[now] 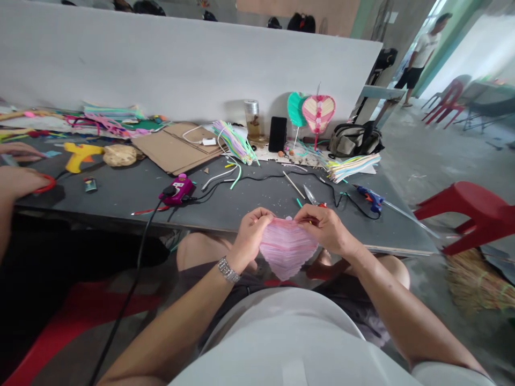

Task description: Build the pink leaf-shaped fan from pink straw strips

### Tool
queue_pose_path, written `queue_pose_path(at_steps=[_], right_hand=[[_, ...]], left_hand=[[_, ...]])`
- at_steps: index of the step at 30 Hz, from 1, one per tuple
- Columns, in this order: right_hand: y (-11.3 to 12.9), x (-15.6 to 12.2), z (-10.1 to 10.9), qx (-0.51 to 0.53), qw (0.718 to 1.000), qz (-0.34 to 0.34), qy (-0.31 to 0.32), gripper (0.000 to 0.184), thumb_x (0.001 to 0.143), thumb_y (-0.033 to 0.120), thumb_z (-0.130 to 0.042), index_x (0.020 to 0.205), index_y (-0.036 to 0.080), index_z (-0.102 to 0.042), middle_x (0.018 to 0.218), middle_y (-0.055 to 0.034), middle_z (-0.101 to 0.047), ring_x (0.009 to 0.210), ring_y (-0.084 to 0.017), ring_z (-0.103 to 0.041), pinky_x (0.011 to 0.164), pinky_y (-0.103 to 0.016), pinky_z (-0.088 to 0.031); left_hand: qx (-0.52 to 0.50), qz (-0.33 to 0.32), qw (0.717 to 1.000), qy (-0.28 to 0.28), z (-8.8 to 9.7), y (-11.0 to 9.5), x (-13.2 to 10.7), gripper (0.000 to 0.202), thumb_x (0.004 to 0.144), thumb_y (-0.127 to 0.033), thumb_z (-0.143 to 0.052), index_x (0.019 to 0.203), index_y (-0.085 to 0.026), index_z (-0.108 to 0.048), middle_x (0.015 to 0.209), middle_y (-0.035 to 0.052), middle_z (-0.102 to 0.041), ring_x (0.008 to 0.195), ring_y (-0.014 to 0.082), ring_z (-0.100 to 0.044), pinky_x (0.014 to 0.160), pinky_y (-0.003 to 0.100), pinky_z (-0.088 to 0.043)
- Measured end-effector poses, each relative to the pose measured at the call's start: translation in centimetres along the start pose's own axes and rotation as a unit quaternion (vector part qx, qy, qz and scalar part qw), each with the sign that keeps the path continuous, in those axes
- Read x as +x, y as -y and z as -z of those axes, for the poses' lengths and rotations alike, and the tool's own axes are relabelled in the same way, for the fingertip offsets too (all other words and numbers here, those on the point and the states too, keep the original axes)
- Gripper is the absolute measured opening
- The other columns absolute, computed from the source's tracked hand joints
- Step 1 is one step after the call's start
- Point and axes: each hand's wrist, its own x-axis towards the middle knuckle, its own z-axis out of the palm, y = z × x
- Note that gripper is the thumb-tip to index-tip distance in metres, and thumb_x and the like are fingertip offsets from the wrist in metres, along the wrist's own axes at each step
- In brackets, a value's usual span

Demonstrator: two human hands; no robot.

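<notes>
Between my two hands hangs a pink, heart-shaped piece [287, 249] with fine crosswise ridges, its point downward, just off the table's front edge. My left hand [254, 233] pinches its upper left edge, and a metal watch sits on that wrist. With thumb and fingers closed, my right hand [324, 228] grips the upper right edge. Scissors [310, 196] lie on the table just beyond my right hand, their handles partly hidden by it. A blue glue gun [370, 198] with a long clear stick rests farther right.
A co-worker's hand [24, 182] holds red-handled scissors at the left, near a yellow glue gun [78, 156]. A purple power adapter [177, 190] trails a black cord. Striped straw bundles [237, 140], cardboard [177, 147], a phone [277, 134] and two heart-shaped fans [318, 113] stand farther back.
</notes>
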Motion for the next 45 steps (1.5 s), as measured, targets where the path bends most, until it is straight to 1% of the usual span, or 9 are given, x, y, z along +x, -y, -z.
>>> queue_pose_path(at_steps=[9, 15, 20, 23, 25, 28, 31, 36, 45], right_hand=[[-0.2, -0.3, -0.4, -0.005, 1.000, -0.024, -0.020, 0.012, 0.087, 0.018, -0.062, 0.097, 0.020, -0.069, 0.087, -0.0010, -0.073, 0.080, -0.015, -0.066, 0.074, -0.026, -0.048], [2.2, 0.5, 1.4, 0.057, 0.996, -0.061, -0.012, 0.019, 0.089, 0.035, -0.069, 0.085, 0.017, -0.073, 0.076, -0.0019, -0.072, 0.069, -0.015, -0.062, 0.061, -0.025, -0.044], [8.6, 1.5, 3.9, -0.078, 0.989, 0.072, -0.101, 0.012, 0.092, 0.026, -0.064, 0.086, 0.020, -0.072, 0.071, -0.0012, -0.071, 0.061, -0.015, -0.060, 0.055, -0.027, -0.040], [11.6, 1.4, 4.4, -0.204, 0.942, 0.217, -0.154, 0.013, 0.095, 0.018, -0.060, 0.088, 0.024, -0.068, 0.075, -0.0014, -0.072, 0.064, -0.016, -0.062, 0.062, -0.031, -0.043], [12.1, 1.3, 4.0, -0.279, 0.895, 0.310, -0.160, 0.016, 0.097, 0.013, -0.056, 0.092, 0.025, -0.066, 0.082, -0.0022, -0.074, 0.070, -0.017, -0.064, 0.069, -0.034, -0.043], [10.7, 1.3, 2.5, -0.359, 0.835, 0.391, -0.145, 0.020, 0.098, 0.009, -0.053, 0.106, 0.023, -0.063, 0.093, -0.0043, -0.076, 0.078, -0.018, -0.066, 0.078, -0.038, -0.042], [8.1, 1.6, 0.4, -0.390, 0.812, 0.416, -0.127, 0.019, 0.099, 0.009, -0.050, 0.108, 0.019, -0.063, 0.093, -0.0063, -0.076, 0.079, -0.019, -0.065, 0.082, -0.040, -0.041], [4.0, 2.4, -3.3, -0.378, 0.827, 0.411, -0.069, 0.020, 0.100, 0.009, -0.048, 0.101, 0.017, -0.067, 0.086, -0.0053, -0.074, 0.075, -0.017, -0.061, 0.084, -0.039, -0.040], [-1.1, 1.7, -8.4, -0.337, 0.860, 0.384, 0.006, 0.023, 0.098, 0.008, -0.051, 0.105, 0.018, -0.071, 0.090, -0.0054, -0.074, 0.079, -0.018, -0.059, 0.092, -0.040, -0.040]], left_hand=[[0.030, -0.019, 0.999, -0.005, 0.5, 0.2, 0.2, 0.017, 0.073, -0.033, -0.072, 0.073, -0.018, -0.065, 0.069, -0.0026, -0.061, 0.064, 0.0121, -0.052, 0.061, 0.024, -0.036], [0.046, -0.099, 0.994, 0.016, 0.5, -3.3, -0.5, 0.020, 0.078, -0.037, -0.074, 0.077, -0.017, -0.069, 0.072, -0.0003, -0.063, 0.068, 0.0132, -0.052, 0.064, 0.025, -0.038], [0.112, -0.221, 0.968, 0.023, 0.6, -9.4, -2.0, 0.022, 0.086, -0.040, -0.075, 0.088, -0.019, -0.077, 0.080, 0.0031, -0.069, 0.072, 0.0155, -0.056, 0.065, 0.026, -0.042], [0.106, -0.277, 0.955, -0.008, 0.6, -12.1, -3.1, 0.022, 0.084, -0.041, -0.079, 0.090, -0.020, -0.079, 0.086, 0.0051, -0.073, 0.077, 0.0182, -0.062, 0.070, 0.028, -0.047], [0.095, -0.293, 0.951, -0.023, 0.8, -12.5, -3.4, 0.022, 0.084, -0.041, -0.080, 0.092, -0.020, -0.080, 0.090, 0.0064, -0.075, 0.084, 0.0201, -0.066, 0.078, 0.030, -0.050], [0.050, -0.290, 0.954, -0.051, 1.4, -10.9, -3.0, 0.025, 0.082, -0.039, -0.082, 0.099, -0.020, -0.079, 0.105, 0.0075, -0.076, 0.097, 0.0211, -0.068, 0.090, 0.031, -0.052], [0.005, -0.260, 0.958, -0.120, 2.4, -7.7, -2.0, 0.034, 0.073, -0.036, -0.090, 0.097, -0.020, -0.072, 0.101, 0.0041, -0.073, 0.092, 0.0168, -0.066, 0.084, 0.026, -0.053], [-0.004, -0.109, 0.986, -0.125, 4.6, -2.8, -1.4, 0.033, 0.074, -0.041, -0.087, 0.082, -0.017, -0.066, 0.072, -0.0004, -0.067, 0.066, 0.0123, -0.063, 0.064, 0.023, -0.052], [-0.098, 0.099, 0.979, -0.146, 7.6, 1.3, -3.0, 0.042, 0.060, -0.042, -0.093, 0.078, -0.013, -0.069, 0.071, 0.0043, -0.073, 0.063, 0.0150, -0.069, 0.058, 0.025, -0.056]])
